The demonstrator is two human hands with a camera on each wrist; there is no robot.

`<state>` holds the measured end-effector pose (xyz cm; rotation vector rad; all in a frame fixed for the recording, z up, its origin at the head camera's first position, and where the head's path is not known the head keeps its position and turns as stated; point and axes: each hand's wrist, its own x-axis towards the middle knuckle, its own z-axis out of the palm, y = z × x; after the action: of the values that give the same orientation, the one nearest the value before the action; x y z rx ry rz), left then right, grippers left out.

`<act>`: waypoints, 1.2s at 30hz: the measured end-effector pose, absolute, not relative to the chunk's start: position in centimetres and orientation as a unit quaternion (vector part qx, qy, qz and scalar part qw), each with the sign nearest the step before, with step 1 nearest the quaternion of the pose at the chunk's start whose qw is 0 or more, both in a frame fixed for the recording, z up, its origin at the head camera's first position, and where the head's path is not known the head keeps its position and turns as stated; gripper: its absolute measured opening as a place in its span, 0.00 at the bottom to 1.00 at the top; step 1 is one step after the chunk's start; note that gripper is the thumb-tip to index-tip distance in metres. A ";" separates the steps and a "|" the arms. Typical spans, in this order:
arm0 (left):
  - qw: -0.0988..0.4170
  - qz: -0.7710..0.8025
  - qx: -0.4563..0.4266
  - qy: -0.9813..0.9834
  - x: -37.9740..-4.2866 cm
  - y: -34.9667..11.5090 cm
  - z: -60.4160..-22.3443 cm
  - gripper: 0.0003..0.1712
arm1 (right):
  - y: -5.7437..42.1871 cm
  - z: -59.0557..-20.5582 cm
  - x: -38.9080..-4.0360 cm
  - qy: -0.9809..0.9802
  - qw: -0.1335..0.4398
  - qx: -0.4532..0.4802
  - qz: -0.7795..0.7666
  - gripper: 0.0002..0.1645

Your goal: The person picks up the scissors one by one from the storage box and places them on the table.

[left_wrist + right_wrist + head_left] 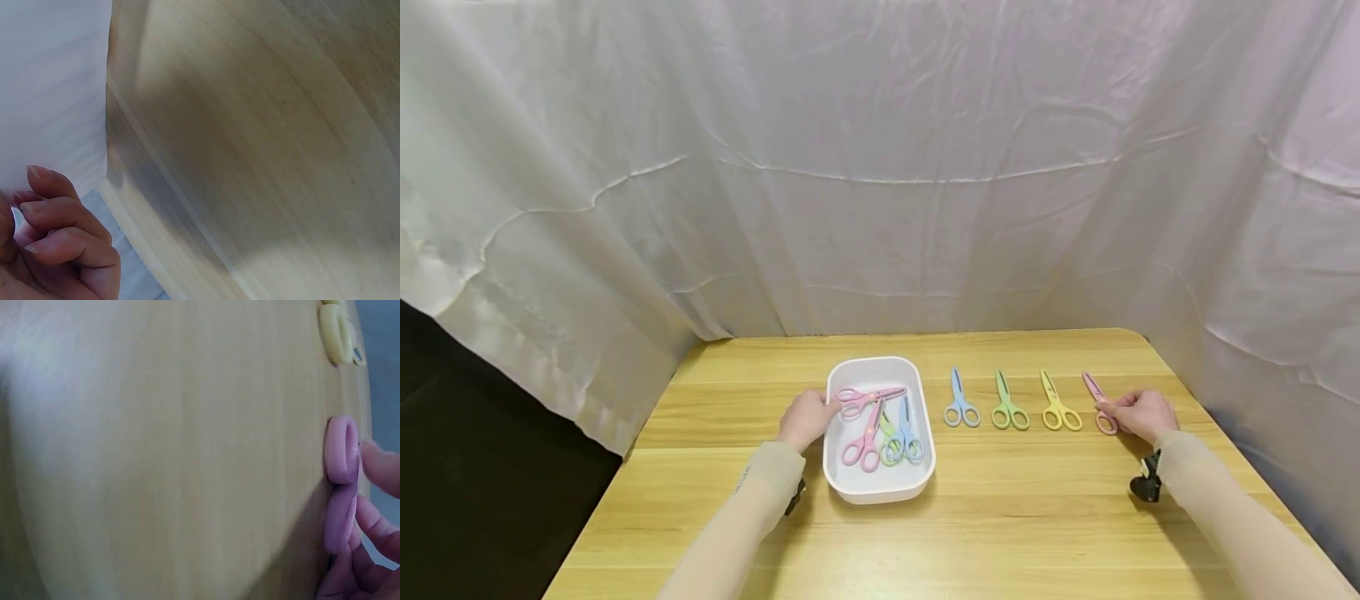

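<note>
My left hand (805, 417) grips the left wall of a white plastic tray (880, 497), fingers curled at its edge in the left wrist view. Two pairs of pink scissors (871, 432), a green pair (887, 427) and a blue pair (904, 432) lie overlapping inside. To the right, a row of scissors with blades pointing away runs blue (957, 387), green (1003, 390), yellow (1049, 390), then pink (1093, 387). With thumb and fingers, my right hand (1144, 414) pinches that last pink pair by its handle loops (340, 515), covering part of them.
Everything stands on a wooden table (1000, 533). A pale cloth curtain (880, 233) hangs behind it and along both sides. Dark material (490, 467) shows beyond the left edge. Each wrist carries a small black camera (1146, 479).
</note>
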<state>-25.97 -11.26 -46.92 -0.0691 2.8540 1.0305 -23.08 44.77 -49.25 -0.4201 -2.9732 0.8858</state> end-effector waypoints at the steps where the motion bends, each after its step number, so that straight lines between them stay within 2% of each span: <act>1: 0.055 0.339 -0.023 0.939 -26.0 -11.2 -47.0 0.18 | 44.9 -49.3 -23.1 -0.948 0.004 -0.135 0.290 0.30; 12: 0.058 0.339 -0.023 0.939 -26.0 -11.3 -46.9 0.18 | 45.7 -49.7 -22.7 -0.920 -0.044 -0.095 0.378 0.45; 16: 0.057 0.338 -0.019 0.939 -26.0 -11.4 -46.9 0.17 | 46.0 -50.0 -22.5 -0.908 -0.059 -0.072 0.407 0.47; 36: 0.057 0.342 -0.017 0.938 -25.9 -11.2 -46.9 0.17 | 45.9 -50.3 -22.3 -0.902 -0.056 -0.061 0.423 0.32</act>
<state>-25.87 -11.20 -46.94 -0.0526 2.8442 1.0384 -22.34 45.87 -50.25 -0.1993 -2.9401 1.3776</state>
